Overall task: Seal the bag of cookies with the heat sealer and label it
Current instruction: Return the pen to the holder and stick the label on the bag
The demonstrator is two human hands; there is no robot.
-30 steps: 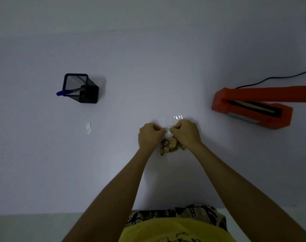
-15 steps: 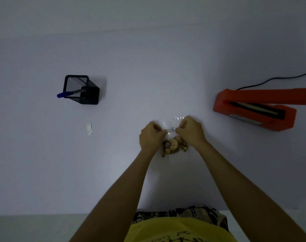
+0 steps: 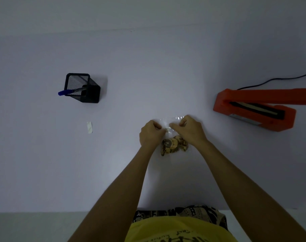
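While the left hand (image 3: 151,135) and right hand (image 3: 189,129) pinch the bag (image 3: 173,137) mouth flat on the table (image 3: 148,75), preparation is under way; sealing next requires carrying it to the sealer (image 3: 253,109).

I'm looking down on a plain white table (image 3: 148,70) that is filling nearly the whole view. The light is lying dim and bluish, falling darker toward the far corners. Along the far edge a pale wall (image 3: 148,11) is showing. At the near edge a greyish strip of floor (image 3: 35,227) is showing below the tabletop.
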